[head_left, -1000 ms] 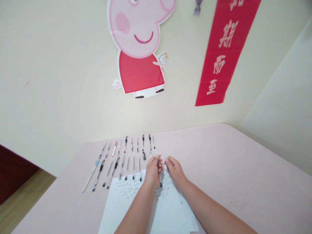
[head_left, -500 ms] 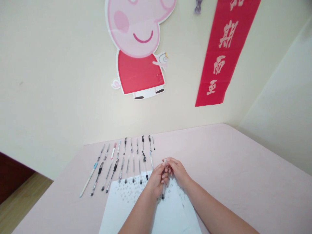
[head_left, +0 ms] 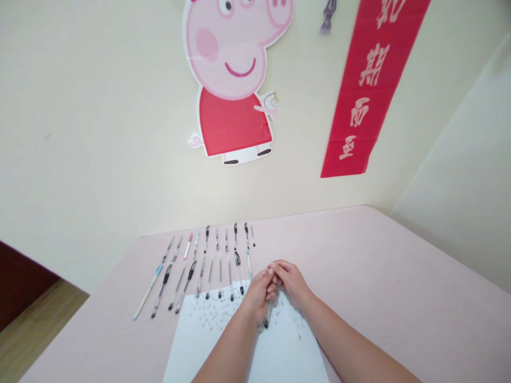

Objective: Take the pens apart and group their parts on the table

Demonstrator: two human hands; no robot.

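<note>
My left hand (head_left: 258,293) is closed around a clear pen (head_left: 267,319) with a dark end. That end points down toward me, above a white sheet of paper (head_left: 287,351). My right hand (head_left: 291,279) meets the left one, its thumb and fingertips pinched together over the pen's upper end, which they hide. Many small dark marks or bits (head_left: 211,314) are spread across the upper part of the paper; they are too small to name.
Several pens lie in two rows on the pink tabletop, left of my hands, among them a pale blue-capped pen (head_left: 147,292) and a red and white pen (head_left: 188,246). Behind the table (head_left: 399,276) stands a wall with a pig cutout (head_left: 235,122) and a red banner (head_left: 367,96).
My right fingers have closed over the pen's upper end, which showed between my hands before. The view has tilted up slightly. The pens on the table stay put.
</note>
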